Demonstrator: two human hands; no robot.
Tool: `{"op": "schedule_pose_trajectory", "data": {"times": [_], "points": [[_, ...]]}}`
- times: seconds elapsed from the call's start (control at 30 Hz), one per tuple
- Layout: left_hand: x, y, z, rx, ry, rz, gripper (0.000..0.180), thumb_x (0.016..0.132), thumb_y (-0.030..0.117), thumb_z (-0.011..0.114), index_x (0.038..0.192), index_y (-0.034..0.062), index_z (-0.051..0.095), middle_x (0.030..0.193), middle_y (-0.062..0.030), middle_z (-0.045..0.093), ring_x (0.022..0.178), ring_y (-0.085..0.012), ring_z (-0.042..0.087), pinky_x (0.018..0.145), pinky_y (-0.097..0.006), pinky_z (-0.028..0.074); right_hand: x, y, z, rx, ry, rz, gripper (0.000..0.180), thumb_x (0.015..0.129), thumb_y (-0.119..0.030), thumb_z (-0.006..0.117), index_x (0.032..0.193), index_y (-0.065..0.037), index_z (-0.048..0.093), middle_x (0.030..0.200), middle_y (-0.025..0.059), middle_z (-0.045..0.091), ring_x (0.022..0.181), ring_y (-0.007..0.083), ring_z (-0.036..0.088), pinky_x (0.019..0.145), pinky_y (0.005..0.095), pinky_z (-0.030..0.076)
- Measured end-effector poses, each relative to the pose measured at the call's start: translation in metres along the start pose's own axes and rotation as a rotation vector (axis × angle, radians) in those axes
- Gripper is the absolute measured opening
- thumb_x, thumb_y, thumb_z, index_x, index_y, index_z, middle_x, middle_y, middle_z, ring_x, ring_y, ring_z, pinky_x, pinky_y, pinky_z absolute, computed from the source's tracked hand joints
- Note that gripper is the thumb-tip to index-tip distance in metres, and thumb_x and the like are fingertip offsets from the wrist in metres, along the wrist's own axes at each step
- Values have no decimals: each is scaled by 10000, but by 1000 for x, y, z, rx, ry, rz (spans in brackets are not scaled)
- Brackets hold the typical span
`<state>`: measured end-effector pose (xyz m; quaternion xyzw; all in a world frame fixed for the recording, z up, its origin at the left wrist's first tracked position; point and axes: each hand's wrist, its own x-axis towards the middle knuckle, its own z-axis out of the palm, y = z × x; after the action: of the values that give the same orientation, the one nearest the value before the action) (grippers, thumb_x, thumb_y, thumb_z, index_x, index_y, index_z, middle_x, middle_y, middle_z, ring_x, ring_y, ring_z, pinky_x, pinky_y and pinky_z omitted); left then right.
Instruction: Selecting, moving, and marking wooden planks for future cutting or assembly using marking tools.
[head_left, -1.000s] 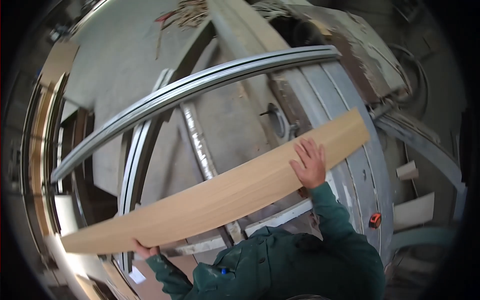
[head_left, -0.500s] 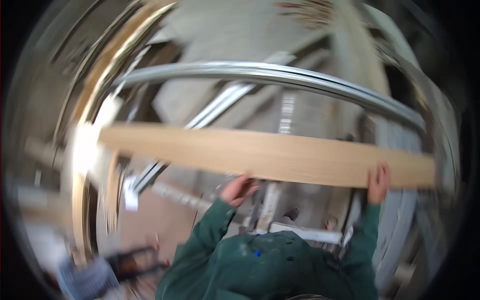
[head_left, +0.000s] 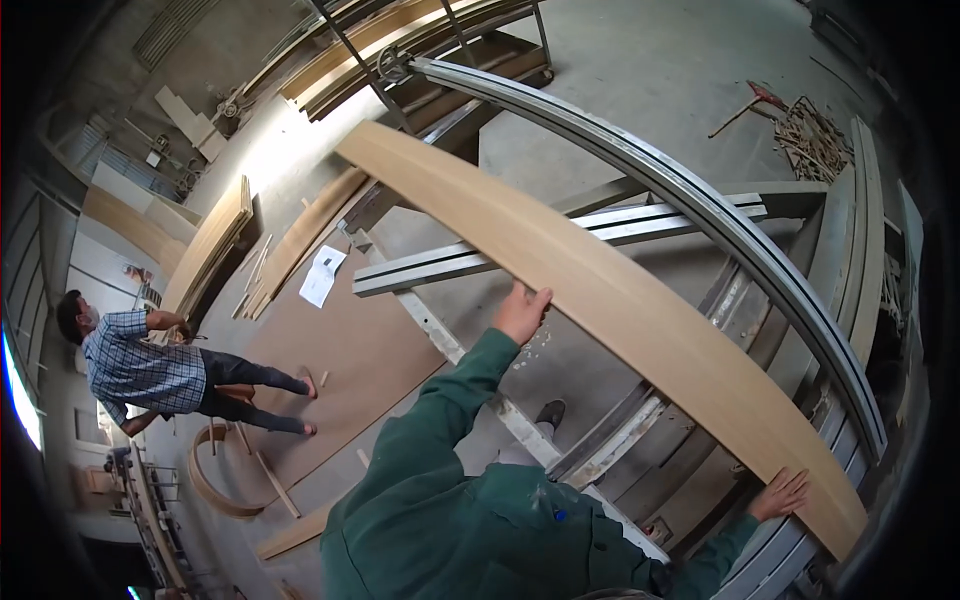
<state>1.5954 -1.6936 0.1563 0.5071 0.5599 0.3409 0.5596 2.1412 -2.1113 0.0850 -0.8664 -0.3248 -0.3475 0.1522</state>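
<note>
Curved wood panel (head_left: 600, 300) runs from 11 to 4 o'clock, held up over the curved steel frame (head_left: 700, 215). Left hand (head_left: 522, 312) grip clasps its near edge at mid-length; right hand (head_left: 778, 494) lies flat on its lower end. Best kept level, both ends supported. Open floor (head_left: 650, 60) at 12 o'clock; another person (head_left: 150, 375) stands at 9.

below my left fingers (head_left: 532, 297) i see a concrete floor (head_left: 640, 60) with a large brown sheet (head_left: 345, 365) lying flat on it, a white paper (head_left: 322, 275) on that sheet. a grey metal frame (head_left: 600, 225) stands on the floor under my fingers. far beyond my right fingers (head_left: 795, 487), wood scraps (head_left: 810, 135) lie heaped.
</note>
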Motion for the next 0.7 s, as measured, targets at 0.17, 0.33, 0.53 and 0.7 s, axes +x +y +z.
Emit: {"op": "schedule_pose_trajectory", "data": {"times": [0.17,0.33,0.53,0.7], "points": [[59,21,34,122,98,138,535,949,341,627,1291,3,392,792,-127,672,662,-227,641,604,-348,514,19,-5,54,-197,-147,223,654,961,-626,490,1514,-288,402,1549,115,396,1428,425,299,1172,568,220],[111,54,49,526,160,92,781,897,533,590,1395,-39,406,1154,-260,665,1068,-400,648,911,-447,508,53,-41,66,-181,-381,429,724,938,-730,391,1549,-348,318,1625,85,254,1478,448,146,1139,662,153],[120,42,12,795,282,542,815,851,511,677,1446,27,404,1070,-184,610,1054,-369,577,901,-504,443,35,-28,34,202,-104,1,678,973,-539,551,1492,-119,428,1542,209,361,1415,451,301,1164,558,241],[149,49,-14,660,389,346,877,850,572,659,1437,-19,386,1240,-222,566,1187,-383,527,1018,-455,414,14,-92,1,721,-224,696,625,929,-511,652,1293,-8,582,1248,192,596,1077,311,602,835,379,559]]}}
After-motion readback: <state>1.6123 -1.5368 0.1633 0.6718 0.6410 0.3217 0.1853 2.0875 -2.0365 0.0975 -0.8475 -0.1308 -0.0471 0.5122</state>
